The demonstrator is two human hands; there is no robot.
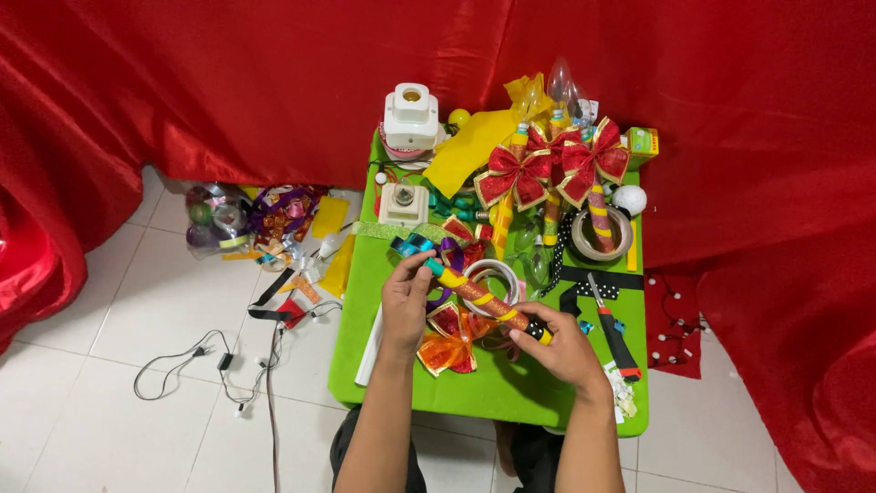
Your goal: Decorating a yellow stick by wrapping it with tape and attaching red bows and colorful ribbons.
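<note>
From the head view I see both forearms reaching forward over the green counter (401,388). My left hand (406,301) pinches the upper, teal-tipped end of a decorated stick (484,301), fingers closed round it. My right hand (561,347) grips its lower black end. The stick slants across a tape roll (484,271), above an orange bow (447,345). Red glitter bows (552,169) lie farther back; a black-handled cutter (616,333) rests just right.

table's (392,388) near edge behind forearms, tiny scraps (622,394) unreadable
</note>
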